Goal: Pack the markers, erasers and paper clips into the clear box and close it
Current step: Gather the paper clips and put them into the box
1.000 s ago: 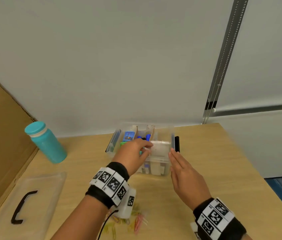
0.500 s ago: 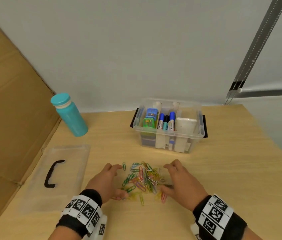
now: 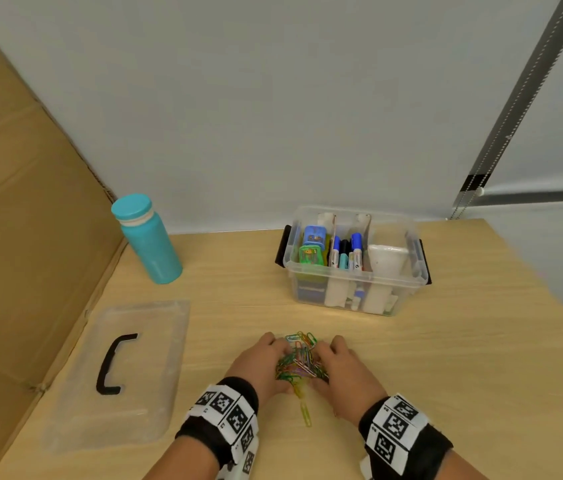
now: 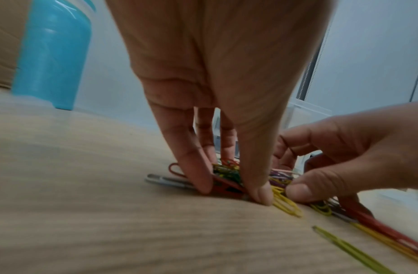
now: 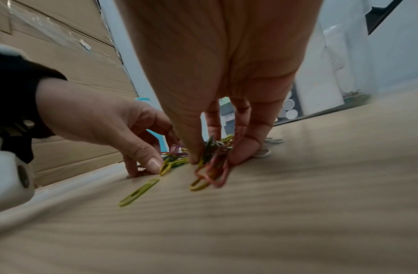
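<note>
**Two hands cup a heap of coloured paper clips on a wooden table**

While both hands press in from either side, a heap of coloured paper clips (image 3: 299, 363) sits bunched between them on the light wooden table (image 3: 463, 358). The left hand (image 3: 262, 367) curls its fingers around the left edge of the heap, with its thumb tip and fingertips (image 4: 203, 187) planted on the tabletop and clips caught between them. The right hand (image 3: 346, 370) mirrors it on the other side, thumb and fingers (image 5: 244, 152) closed around a tangle of red, green and yellow clips. One yellow-green paper clip (image 3: 305, 412) lies loose on the table, just nearer the person than both hands, between the wrists. Each wrist wears a black band with black-and-white square markers.

Beyond the hands, well apart from them and slightly to the right, stands the clear box (image 3: 354, 292), open at the top. Inside it, upright dividers separate colourful erasers (image 3: 312, 247) on the left, markers (image 3: 346, 252) with blue and black caps in the middle, and a white block on the right. To the left of the left hand lies the clear lid (image 3: 155, 358) with a black handle, flat on the table. Farther off on that side stands a teal bottle (image 3: 150, 242), next to a cardboard panel (image 3: 24, 220).
</note>
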